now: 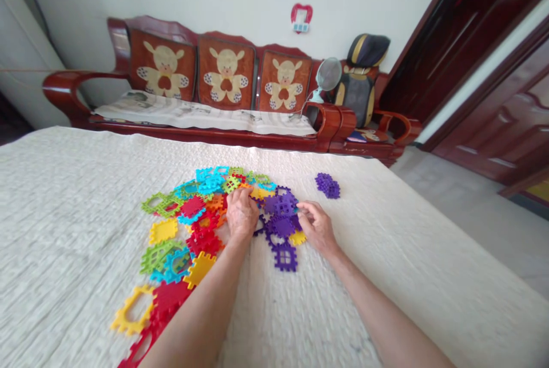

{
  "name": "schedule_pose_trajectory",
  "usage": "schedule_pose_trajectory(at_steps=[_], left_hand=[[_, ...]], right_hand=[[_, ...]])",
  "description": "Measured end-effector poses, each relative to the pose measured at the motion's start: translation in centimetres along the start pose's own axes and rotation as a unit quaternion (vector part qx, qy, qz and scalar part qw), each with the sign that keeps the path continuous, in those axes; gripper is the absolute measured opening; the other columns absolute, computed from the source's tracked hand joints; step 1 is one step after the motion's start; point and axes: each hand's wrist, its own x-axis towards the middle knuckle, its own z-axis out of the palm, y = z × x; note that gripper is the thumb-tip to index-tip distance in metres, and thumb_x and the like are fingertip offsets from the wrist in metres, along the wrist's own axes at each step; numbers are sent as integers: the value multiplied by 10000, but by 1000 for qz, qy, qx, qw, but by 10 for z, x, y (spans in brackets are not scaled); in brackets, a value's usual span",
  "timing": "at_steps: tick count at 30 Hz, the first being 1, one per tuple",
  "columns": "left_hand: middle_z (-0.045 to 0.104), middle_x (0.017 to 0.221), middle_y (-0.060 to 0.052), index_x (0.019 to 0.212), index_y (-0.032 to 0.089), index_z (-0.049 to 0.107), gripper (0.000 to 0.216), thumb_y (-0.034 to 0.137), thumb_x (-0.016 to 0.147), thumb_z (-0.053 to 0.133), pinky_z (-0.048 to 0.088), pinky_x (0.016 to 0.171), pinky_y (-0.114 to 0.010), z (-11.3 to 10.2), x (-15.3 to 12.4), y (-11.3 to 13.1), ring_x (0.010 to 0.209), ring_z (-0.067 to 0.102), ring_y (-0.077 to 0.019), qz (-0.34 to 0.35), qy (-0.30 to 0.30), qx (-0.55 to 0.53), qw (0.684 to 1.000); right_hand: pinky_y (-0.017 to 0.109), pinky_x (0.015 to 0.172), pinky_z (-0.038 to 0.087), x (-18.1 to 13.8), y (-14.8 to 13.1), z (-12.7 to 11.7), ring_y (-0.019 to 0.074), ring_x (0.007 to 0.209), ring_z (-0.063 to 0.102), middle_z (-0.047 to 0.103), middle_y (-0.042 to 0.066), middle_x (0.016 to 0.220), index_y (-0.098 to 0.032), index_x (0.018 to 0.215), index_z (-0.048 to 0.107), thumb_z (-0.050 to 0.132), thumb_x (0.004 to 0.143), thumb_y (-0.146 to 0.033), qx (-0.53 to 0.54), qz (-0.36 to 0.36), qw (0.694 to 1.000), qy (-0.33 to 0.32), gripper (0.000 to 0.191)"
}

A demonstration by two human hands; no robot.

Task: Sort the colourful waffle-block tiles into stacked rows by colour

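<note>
My left hand [242,213] rests on the pile with its fingers curled down, between the orange pieces and the purple ones. What its fingertips hold, if anything, is hidden. At the right edge of the loose purple interlocking plastic tiles [283,226], my right hand [316,226] has its thumb and fingers bent inward. A sliver of teal shows by its fingertips, too small to name. A yellow tile [298,237] lies partly under the purple ones, just left of that hand. One purple window-shaped tile [285,257] lies at the near end of this group.
Red [203,240], yellow [163,231], green [158,256] and blue tiles [210,180] spread in an arc on the white table cover [86,202]. A small purple stack [328,185] stands apart at right. Behind the table is a wooden sofa [206,134].
</note>
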Motion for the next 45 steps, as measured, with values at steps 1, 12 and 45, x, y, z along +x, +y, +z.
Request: schedule_pose_trajectory(at_steps=[1,12,45], left_hand=[[683,1021,-71,1007,198,688,318,132,828,433,441,911,-361,0,0,0,1021,538,-244,2,-1,3,1000],[665,1057,-111,1072,200,688,382,128,799,430,436,928,-420,5,2,15,1051,546,-273,-12,-26,55,998],[666,1060,-64,1050,244,704,371,142,835,419,463,897,-339,-6,9,4,1038,533,-248,2,-69,57,996]], right_hand=[[298,770,518,-1,0,-1,174,864,630,659,64,1015,-200,992,647,516,791,-239,1,-5,1000,0,243],[312,757,519,4,7,2,171,777,634,679,68,947,-191,947,652,476,768,-211,-32,14,999,22,252],[413,954,433,-5,-14,-7,213,1005,596,696,55,989,-223,981,683,454,853,-213,-25,-182,976,-116,263]])
